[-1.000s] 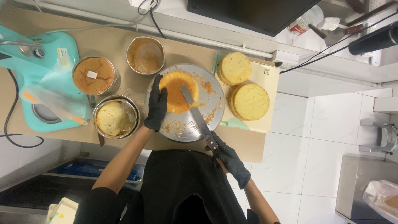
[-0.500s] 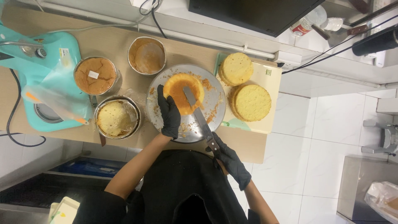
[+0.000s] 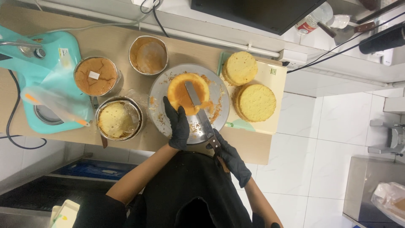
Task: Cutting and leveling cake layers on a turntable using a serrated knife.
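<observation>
Gloved left hand point(image 3: 178, 126) flat, fingers on the near edge of the round sponge cake point(image 3: 187, 93) on the turntable point(image 3: 159, 90), gloved right hand point(image 3: 231, 158) clasping the knife point(image 3: 200, 112) handle, blade across cake top

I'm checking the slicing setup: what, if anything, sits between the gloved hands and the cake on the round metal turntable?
Nothing visible does. The left hand rests at the near edge of the cake, and the right hand holds the knife, whose blade lies across the cake's top. Only crumbs lie on the turntable.
</observation>
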